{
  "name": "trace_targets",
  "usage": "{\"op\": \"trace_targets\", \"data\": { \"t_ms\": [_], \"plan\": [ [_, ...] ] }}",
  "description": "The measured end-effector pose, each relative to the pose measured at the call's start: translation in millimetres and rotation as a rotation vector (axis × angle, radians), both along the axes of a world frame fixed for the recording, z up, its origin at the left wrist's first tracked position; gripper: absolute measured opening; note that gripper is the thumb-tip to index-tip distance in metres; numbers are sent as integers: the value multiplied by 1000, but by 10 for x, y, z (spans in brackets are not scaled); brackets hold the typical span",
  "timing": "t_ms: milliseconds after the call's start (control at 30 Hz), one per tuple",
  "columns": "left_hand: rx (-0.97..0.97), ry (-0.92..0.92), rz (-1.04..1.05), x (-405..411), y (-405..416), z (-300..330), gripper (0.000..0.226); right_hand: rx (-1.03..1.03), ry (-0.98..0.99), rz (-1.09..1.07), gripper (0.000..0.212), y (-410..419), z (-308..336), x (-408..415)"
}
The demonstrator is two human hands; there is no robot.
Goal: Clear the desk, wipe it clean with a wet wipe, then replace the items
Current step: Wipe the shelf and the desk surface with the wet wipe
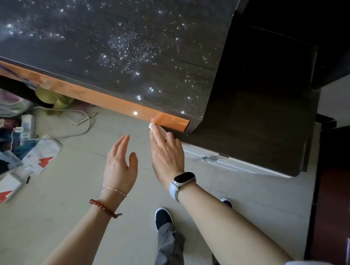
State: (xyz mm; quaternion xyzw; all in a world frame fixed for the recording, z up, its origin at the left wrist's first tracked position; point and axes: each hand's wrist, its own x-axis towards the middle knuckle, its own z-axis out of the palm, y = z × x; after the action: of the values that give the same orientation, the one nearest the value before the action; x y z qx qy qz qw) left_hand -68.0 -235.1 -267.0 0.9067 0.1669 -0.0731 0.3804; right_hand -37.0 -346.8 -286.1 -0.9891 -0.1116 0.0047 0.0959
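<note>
The desk (107,34) fills the upper left, its dark top printed with a starry pattern and nothing standing on it. An orange front edge (111,101) runs along its near side. My right hand (165,153) reaches toward that edge near the desk's right corner, fingers extended, with a small white wet wipe (151,126) pinched at the fingertips. My left hand (120,165) hovers beside it over the floor, fingers apart and holding nothing. Several desk items (10,155) lie piled on the floor at the left: printed mats, white boxes with red marks, a cable.
A dark cabinet (263,99) adjoins the desk on the right, with a white drawer front (232,162) below it. A dark wooden door (342,210) stands at the far right. Pale floor tiles (58,217) lie underfoot, with my legs and shoes (163,218) at bottom centre.
</note>
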Motion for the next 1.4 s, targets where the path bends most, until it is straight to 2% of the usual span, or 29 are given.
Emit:
{"op": "trace_targets", "data": {
  "t_ms": [100, 233, 433, 600, 767, 900, 1000, 1100, 1267, 1400],
  "plan": [
    [28, 7, 3, -79, 95, 35, 43, 4, -22, 59, 57, -319, 21, -77],
    [70, -30, -158, -133, -109, 60, 41, -76, -20, 105, 62, -1121, 20, -307],
    [108, -70, -455, -112, -1023, 134, 47, -69, 22, 42, 60, -2187, 163, -588],
    [222, -65, -566, 149, -1783, 170, 46, 23, 66, 43, 52, -2895, 271, -671],
    [392, 48, -501, 469, -2162, 75, 52, 180, 26, -133, 55, -3296, 217, -419],
    [446, 116, -448, 533, -2296, 3, 56, 145, 98, -333, 61, -3393, 175, 108],
    [440, 114, -398, 519, -2342, -23, 56, 5, 177, -280, 48, -3311, 128, 168],
    [450, 100, -368, 532, -2367, -35, 59, -92, 253, -246, 52, -3281, 165, 235],
    [460, 83, -295, 590, -2441, -39, 54, -47, 303, -327, 57, -3325, 193, 1007],
    [476, 101, -257, 627, -2482, -8, 51, -45, 287, -256, 56, -3321, 249, 887]
  ]
}}
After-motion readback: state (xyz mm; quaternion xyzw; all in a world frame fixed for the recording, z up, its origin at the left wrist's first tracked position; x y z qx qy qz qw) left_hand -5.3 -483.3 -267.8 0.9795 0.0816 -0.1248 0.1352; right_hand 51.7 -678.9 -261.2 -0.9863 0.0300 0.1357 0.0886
